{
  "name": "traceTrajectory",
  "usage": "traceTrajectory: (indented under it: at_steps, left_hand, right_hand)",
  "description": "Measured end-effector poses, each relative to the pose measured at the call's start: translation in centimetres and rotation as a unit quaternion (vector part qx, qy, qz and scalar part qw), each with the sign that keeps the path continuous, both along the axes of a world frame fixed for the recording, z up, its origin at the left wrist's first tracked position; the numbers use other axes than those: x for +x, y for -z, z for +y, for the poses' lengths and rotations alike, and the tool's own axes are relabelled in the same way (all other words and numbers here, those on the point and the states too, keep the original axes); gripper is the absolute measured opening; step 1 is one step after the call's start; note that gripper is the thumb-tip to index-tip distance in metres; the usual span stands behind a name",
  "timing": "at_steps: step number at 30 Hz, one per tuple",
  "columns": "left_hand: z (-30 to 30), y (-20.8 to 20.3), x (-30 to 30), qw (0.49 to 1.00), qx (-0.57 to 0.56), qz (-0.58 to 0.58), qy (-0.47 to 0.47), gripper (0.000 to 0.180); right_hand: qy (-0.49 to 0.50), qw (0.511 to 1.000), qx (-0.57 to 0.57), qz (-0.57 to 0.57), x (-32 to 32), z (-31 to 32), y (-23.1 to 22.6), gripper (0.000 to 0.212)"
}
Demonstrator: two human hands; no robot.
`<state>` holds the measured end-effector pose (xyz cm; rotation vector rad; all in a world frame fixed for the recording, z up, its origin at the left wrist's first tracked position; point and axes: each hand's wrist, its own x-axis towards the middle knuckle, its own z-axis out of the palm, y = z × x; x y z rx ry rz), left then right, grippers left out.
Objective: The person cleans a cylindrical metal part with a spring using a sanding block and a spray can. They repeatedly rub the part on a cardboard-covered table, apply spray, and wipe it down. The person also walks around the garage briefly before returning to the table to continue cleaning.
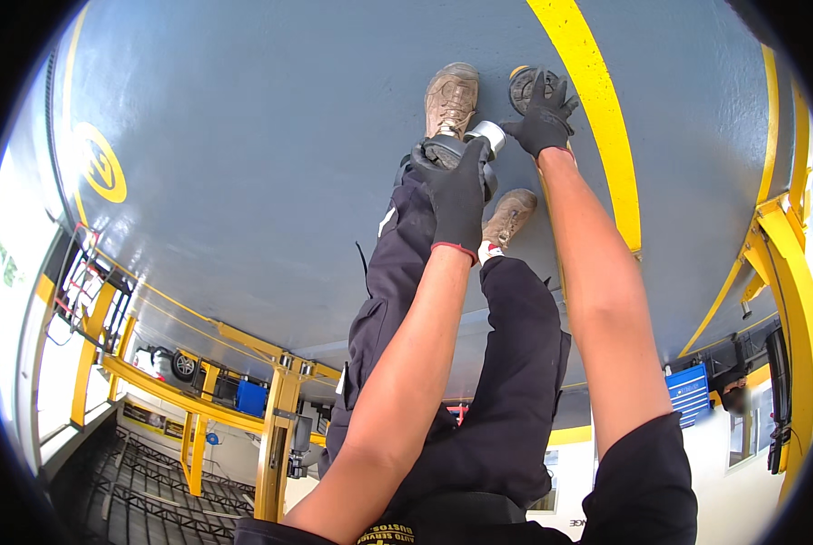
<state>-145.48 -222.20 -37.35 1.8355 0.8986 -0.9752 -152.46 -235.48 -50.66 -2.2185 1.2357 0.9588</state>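
Sleeve point(641, 477), right hand point(545, 120) over disc point(521, 91), yellow stripe point(599, 100)

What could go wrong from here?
1. The left hand holds a dark part, a silver cylinder by its edge, near the forward brown shoe; a slip might drop it there.
2. The right hand spreads over a dark disc, which might slide away.
3. That hand also looks close to the silver cylinder and might knock it.

a broad yellow stripe point(602, 109) curved over the grey floor point(270, 163), and a yellow oval marking point(105, 168) lay far left. a yellow post point(793, 300) stood at right, near a blue drawer cabinet point(686, 400). a dark wheel point(184, 366) and a blue box point(250, 397) showed at lower left.
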Motion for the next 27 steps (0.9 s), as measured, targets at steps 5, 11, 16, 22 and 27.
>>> traceTrajectory:
  at_steps: [5,11,16,22,27]
  left_hand:
    - [-0.2,0.4,3.1,0.994,-0.064,0.042,-0.075,0.095]
    - [-1.3,2.0,3.3,0.996,-0.041,0.069,-0.038,0.092]
    - [-4.0,4.1,3.8,0.986,-0.026,0.164,-0.031,0.071]
    - [-7.5,11.6,4.9,0.967,-0.07,0.209,0.124,0.061]
    - [-10.6,13.4,5.3,0.945,-0.074,0.217,0.232,0.057]
  right_hand:
    - [0.027,0.999,-0.046,0.008,1.6,-1.0,1.6,0.114]
    - [0.088,0.989,-0.085,-0.083,0.3,0.8,-3.2,0.098]
    - [0.284,0.909,-0.151,-0.265,-3.9,4.2,-11.0,0.095]
    - [0.441,0.847,-0.15,-0.254,-7.1,8.2,-16.0,0.096]
    - [0.458,0.849,-0.169,-0.202,-9.0,11.9,-16.4,0.1]
